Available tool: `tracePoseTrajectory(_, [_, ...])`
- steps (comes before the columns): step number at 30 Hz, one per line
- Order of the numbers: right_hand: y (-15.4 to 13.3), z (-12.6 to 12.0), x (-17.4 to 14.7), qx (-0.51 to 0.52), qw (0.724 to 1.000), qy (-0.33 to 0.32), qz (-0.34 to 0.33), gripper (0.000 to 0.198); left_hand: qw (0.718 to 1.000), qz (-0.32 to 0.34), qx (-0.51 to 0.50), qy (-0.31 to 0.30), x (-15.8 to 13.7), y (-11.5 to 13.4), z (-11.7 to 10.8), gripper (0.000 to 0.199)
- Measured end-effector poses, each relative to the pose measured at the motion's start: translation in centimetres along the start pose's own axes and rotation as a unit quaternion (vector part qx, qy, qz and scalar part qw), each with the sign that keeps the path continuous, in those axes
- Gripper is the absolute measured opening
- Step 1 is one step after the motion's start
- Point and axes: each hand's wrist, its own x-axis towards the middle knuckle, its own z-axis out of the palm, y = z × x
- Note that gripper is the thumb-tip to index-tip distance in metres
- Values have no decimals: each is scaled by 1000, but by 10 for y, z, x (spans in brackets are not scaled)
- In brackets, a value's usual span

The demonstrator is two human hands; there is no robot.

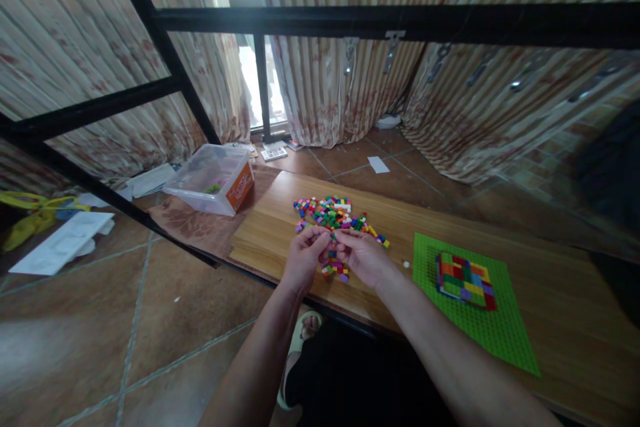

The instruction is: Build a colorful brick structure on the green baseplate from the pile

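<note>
My left hand [306,255] and my right hand [366,257] meet over a loose pile of small toy building bricks [330,210]. Both are closed in a pinch, fingertips almost touching, around a small dark green toy brick [333,236] that the fingers mostly cover. More loose bricks [336,270] show below and between the hands. To the right, a green studded baseplate [505,333] lies flat, bearing a low multicoloured block of bricks [465,278] joined together. One small white piece [407,265] lies between my right hand and the baseplate.
Everything rests on a long wooden board [270,213]. At its left end stands a clear plastic bin [200,177] with an orange label and a few green pieces inside. A black metal frame [350,19] crosses in front of the curtains. White packaging [60,243] lies on the tiled floor.
</note>
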Motion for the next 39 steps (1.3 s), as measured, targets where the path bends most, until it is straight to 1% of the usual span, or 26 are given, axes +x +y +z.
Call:
tracePoseTrajectory(1, [-1, -1, 4, -5, 1000, 6, -9, 29, 1000, 8, 19, 13, 5, 1, -2, 31])
tracePoseTrajectory(3, [-4, -5, 15, -38, 998, 29, -33, 29, 994, 39, 88, 56, 21, 4, -9, 27])
tracePoseTrajectory(4, [-6, -6, 22, -74, 995, 48, -47, 28, 985, 61, 140, 82, 31, 6, -12, 25])
tracePoseTrajectory(5, [-8, -8, 30, -125, 988, 70, -61, 27, 970, 78, 209, 101, 41, 8, -16, 25])
tracePoseTrajectory(6, [-11, -10, 39, -189, 975, 91, -75, 25, 948, 93, 281, 114, 51, 10, -20, 26])
tracePoseTrajectory(8, [-16, -11, 56, -326, 932, 119, -106, 21, 897, 113, 412, 109, 68, 13, -25, 28])
tracePoseTrajectory(10, [-19, -12, 68, -427, 886, 126, -130, 17, 854, 111, 502, 82, 79, 13, -28, 28])
tracePoseTrajectory(11, [-21, -11, 72, -454, 873, 123, -130, 15, 840, 103, 529, 66, 81, 13, -28, 26])
tracePoseTrajectory(12, [-22, -10, 74, -462, 870, 120, -122, 13, 832, 94, 545, 54, 83, 13, -29, 22])
tracePoseTrajectory(13, [-23, -9, 75, -450, 880, 113, -103, 12, 828, 85, 553, 45, 83, 12, -29, 18])
tracePoseTrajectory(14, [-24, -8, 75, -425, 896, 107, -78, 11, 827, 76, 556, 42, 82, 11, -29, 17])
tracePoseTrajectory(16, [-26, -6, 71, -363, 927, 89, -30, 9, 830, 65, 551, 48, 78, 9, -29, 23])
tracePoseTrajectory(17, [-26, -5, 68, -338, 937, 81, -13, 9, 836, 66, 542, 53, 76, 8, -29, 26])
tracePoseTrajectory(18, [-27, -5, 64, -323, 943, 76, -3, 9, 847, 72, 524, 53, 73, 7, -28, 27])
tracePoseTrajectory(20, [-28, -3, 58, -307, 950, 64, 5, 6, 881, 89, 463, 40, 66, 4, -24, 25])
tracePoseTrajectory(22, [-28, -1, 51, -277, 960, 39, -1, 5, 921, 89, 378, 18, 59, 1, -17, 24])
tracePoseTrajectory(24, [-26, 1, 46, -250, 968, 14, -27, 8, 954, 67, 291, 11, 51, -2, -10, 26])
tracePoseTrajectory(27, [-22, 3, 39, -262, 962, 4, -82, 10, 985, 16, 170, 28, 39, -2, 0, 26])
tracePoseTrajectory(29, [-17, 4, 33, -277, 954, 1, -117, 13, 995, -13, 93, 35, 32, -2, 3, 28])
tracePoseTrajectory(31, [-11, 3, 27, -266, 954, -9, -139, 17, 998, -36, 25, 34, 24, -3, 5, 30])
tracePoseTrajectory(33, [-5, -2, 22, -235, 962, -23, -135, 22, 998, -55, -14, 29, 17, -5, 6, 32])
tracePoseTrajectory(34, [-3, -6, 20, -220, 967, -27, -126, 25, 998, -62, -17, 26, 14, -7, 5, 33])
tracePoseTrajectory(36, [-2, -16, 22, -213, 970, -18, -117, 26, 998, -55, 11, 29, 14, -11, 2, 30])
tracePoseTrajectory(37, [-3, -21, 25, -230, 966, -3, -121, 23, 997, -41, 46, 41, 16, -13, 0, 26])
tracePoseTrajectory(38, [-6, -26, 29, -263, 956, 17, -130, 20, 994, -19, 93, 59, 20, -14, -3, 22])
tracePoseTrajectory(39, [-9, -30, 34, -312, 938, 41, -144, 16, 985, 6, 150, 80, 26, -14, -6, 16])
